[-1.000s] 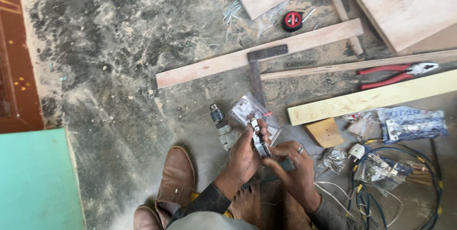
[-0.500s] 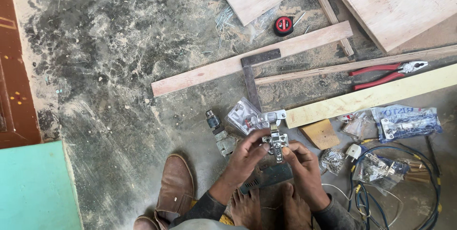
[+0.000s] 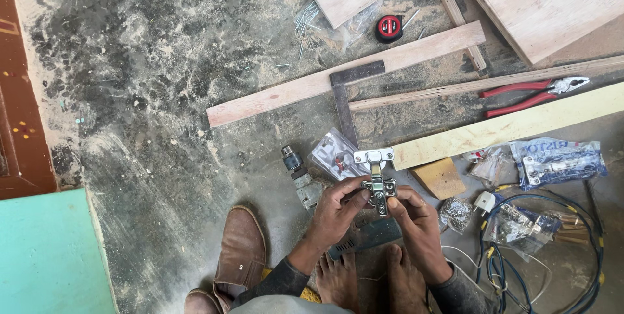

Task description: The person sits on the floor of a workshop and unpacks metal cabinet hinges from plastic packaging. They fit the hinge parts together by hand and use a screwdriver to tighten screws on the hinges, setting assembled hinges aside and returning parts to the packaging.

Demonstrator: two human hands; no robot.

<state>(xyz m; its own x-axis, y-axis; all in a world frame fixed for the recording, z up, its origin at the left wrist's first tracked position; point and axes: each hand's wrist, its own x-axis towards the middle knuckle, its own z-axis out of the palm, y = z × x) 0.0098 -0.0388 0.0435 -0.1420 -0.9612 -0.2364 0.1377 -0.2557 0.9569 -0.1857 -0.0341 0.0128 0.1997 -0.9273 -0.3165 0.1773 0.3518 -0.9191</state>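
Steel hinge (image 3: 377,177) pinched between both hands' fingers (image 3: 356,198).

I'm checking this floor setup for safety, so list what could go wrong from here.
1. The silver metal cabinet hinge is pinched only at fingertips by the left hand and right hand; it could snap on a finger.
2. Bare feet sit under it, so a drop may hurt them.
3. Loose nails lie on the dusty concrete floor, a hazard to bare feet.
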